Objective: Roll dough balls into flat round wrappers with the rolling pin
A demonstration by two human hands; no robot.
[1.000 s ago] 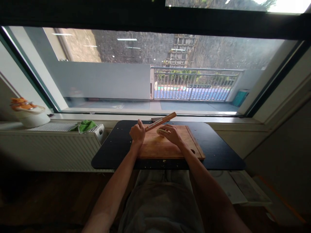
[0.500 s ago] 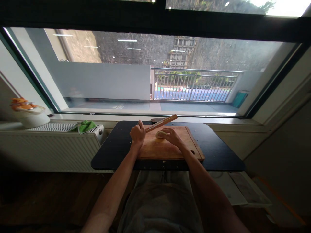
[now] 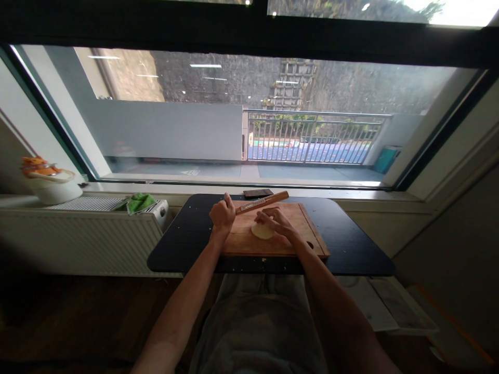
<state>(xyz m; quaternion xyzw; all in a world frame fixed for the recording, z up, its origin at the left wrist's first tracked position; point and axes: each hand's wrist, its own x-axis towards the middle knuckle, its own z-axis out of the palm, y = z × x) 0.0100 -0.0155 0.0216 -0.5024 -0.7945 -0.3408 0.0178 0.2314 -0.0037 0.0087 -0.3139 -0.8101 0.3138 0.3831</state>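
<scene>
Head view: dough disc (image 3: 262,231) is partly covered by bent right hand (image 3: 279,222), pinch unclear; beyond, slanted rolling pin (image 3: 273,199) is clenched by left hand (image 3: 222,215).

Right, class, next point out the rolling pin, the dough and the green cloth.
Rolling pin (image 3: 268,201), head view: middle of the shaft.
Dough (image 3: 262,232), head view: its uncovered near part.
Green cloth (image 3: 141,202), head view: middle of the bundle.

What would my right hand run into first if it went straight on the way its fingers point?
The dough, which your right hand is touching. Just beyond, it would probably meet your left hand or the rolling pin it grips; depth is unclear.
</scene>
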